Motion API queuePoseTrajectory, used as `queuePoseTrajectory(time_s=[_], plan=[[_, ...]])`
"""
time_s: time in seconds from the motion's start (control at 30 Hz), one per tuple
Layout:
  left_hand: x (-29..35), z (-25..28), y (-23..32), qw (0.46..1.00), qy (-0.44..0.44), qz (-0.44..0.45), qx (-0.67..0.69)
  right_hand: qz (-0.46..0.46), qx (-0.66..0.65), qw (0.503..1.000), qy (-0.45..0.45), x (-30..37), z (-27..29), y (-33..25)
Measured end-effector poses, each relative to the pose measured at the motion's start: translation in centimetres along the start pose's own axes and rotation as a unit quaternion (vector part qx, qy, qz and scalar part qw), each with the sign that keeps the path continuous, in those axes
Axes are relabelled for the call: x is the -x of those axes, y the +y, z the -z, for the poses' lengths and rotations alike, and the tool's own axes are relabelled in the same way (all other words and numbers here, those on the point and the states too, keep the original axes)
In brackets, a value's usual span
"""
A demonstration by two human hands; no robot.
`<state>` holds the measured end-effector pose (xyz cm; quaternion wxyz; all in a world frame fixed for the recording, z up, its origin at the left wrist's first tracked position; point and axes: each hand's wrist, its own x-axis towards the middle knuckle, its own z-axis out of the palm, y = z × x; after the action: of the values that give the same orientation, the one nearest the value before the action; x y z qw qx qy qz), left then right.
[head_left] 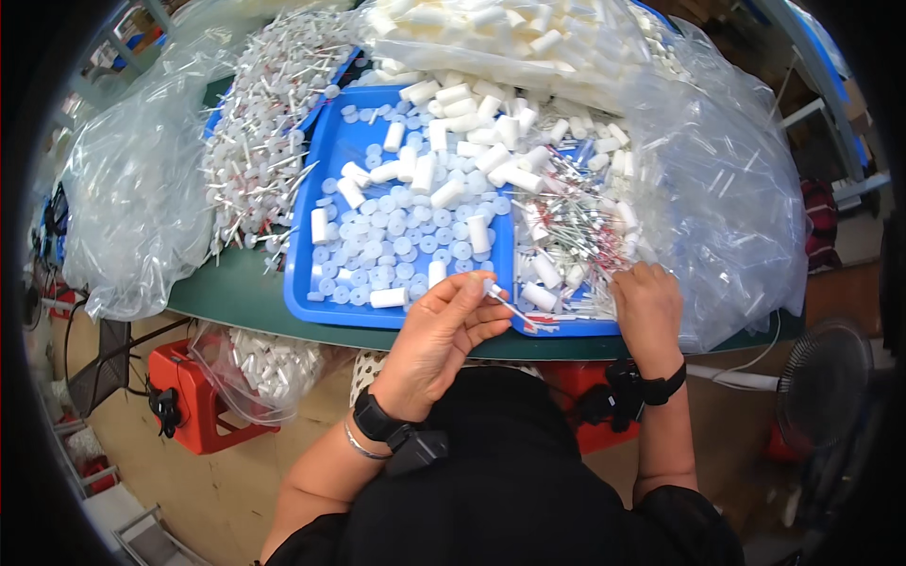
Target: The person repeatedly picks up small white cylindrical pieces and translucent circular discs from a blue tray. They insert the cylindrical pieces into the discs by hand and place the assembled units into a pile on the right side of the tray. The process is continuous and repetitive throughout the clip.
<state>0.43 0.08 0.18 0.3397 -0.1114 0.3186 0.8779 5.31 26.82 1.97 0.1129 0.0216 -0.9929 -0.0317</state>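
My left hand (439, 340) is closed over the near edge of the blue tray (300, 283). Between its thumb and fingers it pinches a thin white stick (510, 307) with a small pale cap at the upper end and red near the lower end. My right hand (649, 307) has its fingers curled down at the right side of a second blue tray (585, 329); what they grip, if anything, is hidden. Close to it lies a pile of thin sticks (585, 217) with red parts. Pale round discs (396, 226) and white foam-like cylinders (423, 173) fill the left tray.
A heap of capped white sticks (260, 123) lies at the far left beside a clear plastic bag (132, 208). More white cylinders fill a bag (519, 42) at the back. Clear plastic (727, 189) covers the right side. Below stand a red stool (179, 377) and a fan (826, 382).
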Motion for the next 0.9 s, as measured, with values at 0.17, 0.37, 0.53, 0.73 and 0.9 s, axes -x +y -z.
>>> queuePoseTrajectory(time_s=[0.17,0.37,0.53,0.73,0.9], plan=[[0.1,0.4,-0.2,1.0,0.012,-0.008,-0.014,0.01,-0.058,0.998,0.008,-0.5,0.5,0.0],[0.2,-0.1,0.2,0.999,0.034,-0.024,-0.001,-0.033,-0.232,0.972,0.003,-0.1,3.3,-1.6],[0.4,-0.6,0.2,0.999,0.012,-0.034,0.015,0.081,-0.348,0.933,0.036,-1.2,3.5,-6.0],[0.4,-0.4,0.4,0.999,0.017,-0.044,0.017,0.088,-0.367,0.925,0.042,-1.6,3.1,-7.1],[0.4,-0.3,0.1,0.999,0.022,-0.038,0.018,0.105,-0.36,0.926,0.048,-1.6,3.0,-7.4]])
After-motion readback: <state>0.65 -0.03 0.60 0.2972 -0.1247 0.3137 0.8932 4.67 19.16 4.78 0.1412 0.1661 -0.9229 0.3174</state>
